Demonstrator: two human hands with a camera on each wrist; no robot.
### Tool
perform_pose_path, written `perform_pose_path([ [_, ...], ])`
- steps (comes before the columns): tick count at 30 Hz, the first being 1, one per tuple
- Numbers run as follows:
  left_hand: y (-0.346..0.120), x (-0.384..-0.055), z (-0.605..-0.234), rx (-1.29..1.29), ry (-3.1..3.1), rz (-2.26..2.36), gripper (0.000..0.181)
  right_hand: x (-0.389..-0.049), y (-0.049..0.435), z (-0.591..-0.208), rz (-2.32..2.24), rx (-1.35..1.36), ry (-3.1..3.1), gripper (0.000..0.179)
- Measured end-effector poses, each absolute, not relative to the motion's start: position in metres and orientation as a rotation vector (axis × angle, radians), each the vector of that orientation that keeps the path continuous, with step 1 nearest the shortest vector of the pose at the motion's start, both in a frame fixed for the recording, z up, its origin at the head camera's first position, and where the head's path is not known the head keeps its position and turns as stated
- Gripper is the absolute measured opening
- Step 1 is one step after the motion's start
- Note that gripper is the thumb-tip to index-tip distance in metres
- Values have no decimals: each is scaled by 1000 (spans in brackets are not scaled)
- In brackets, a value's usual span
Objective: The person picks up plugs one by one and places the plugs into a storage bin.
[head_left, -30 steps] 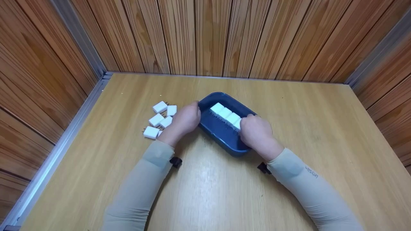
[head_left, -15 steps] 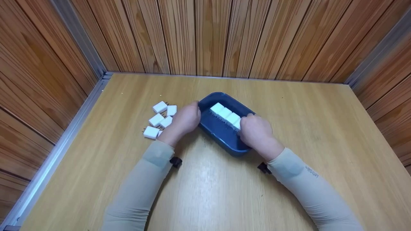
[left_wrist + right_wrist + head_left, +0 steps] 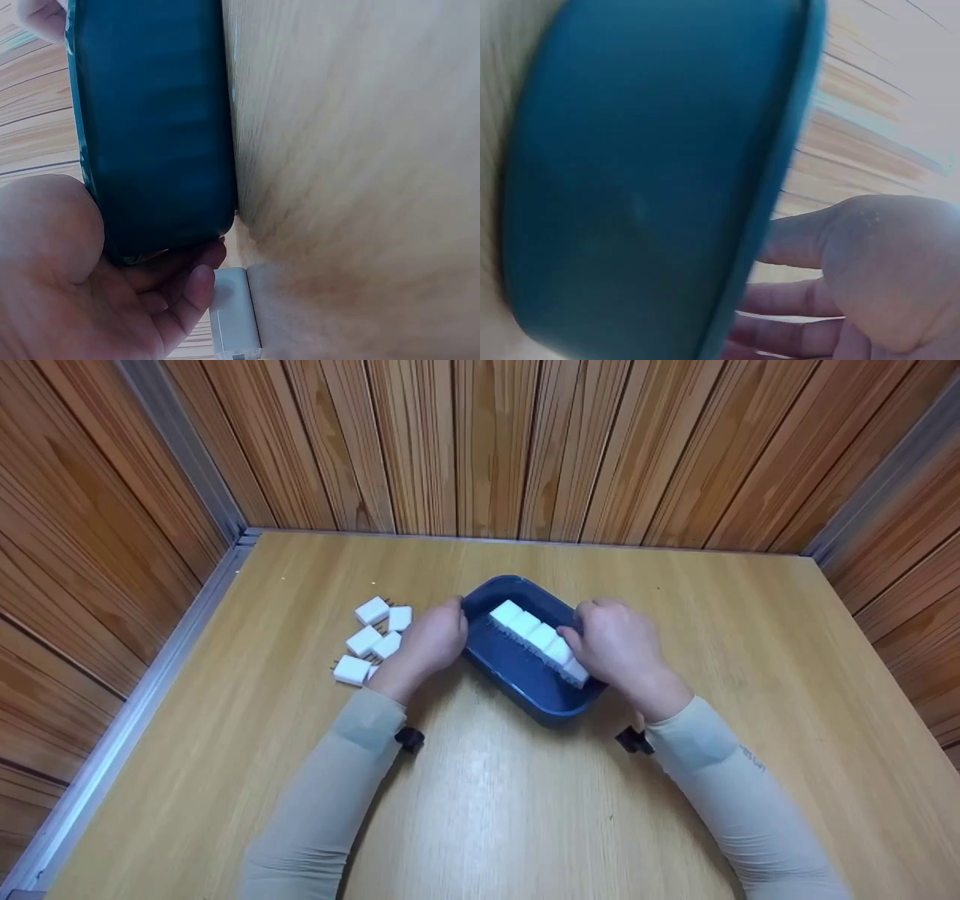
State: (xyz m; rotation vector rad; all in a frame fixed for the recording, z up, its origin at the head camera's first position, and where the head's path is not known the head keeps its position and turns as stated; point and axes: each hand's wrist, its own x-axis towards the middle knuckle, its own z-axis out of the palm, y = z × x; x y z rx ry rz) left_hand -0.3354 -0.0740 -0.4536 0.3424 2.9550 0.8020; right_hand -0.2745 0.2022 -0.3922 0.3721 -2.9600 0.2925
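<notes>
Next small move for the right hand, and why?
Probably lift the right hand clear of the blue tray: the row of white plugs already lies lined up inside, and the left hand grips the rim. Loose plugs still lie on the table, so there seems to be more to fetch.

Light wooden tabletop, brown plank walls behind and on both sides, grey metal strips at the corners.

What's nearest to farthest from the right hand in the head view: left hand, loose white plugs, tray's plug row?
1. Plug row: inside the tray.
2. Left hand: at the tray's left rim.
3. Loose white plugs: left of that hand.
</notes>
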Motion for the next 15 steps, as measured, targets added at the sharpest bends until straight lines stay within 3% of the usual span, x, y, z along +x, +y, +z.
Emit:
perform_pose_path([
  [15,-72,-329,-444,312,2923,818,50,-291,232,-389,641,231,-2982,47],
])
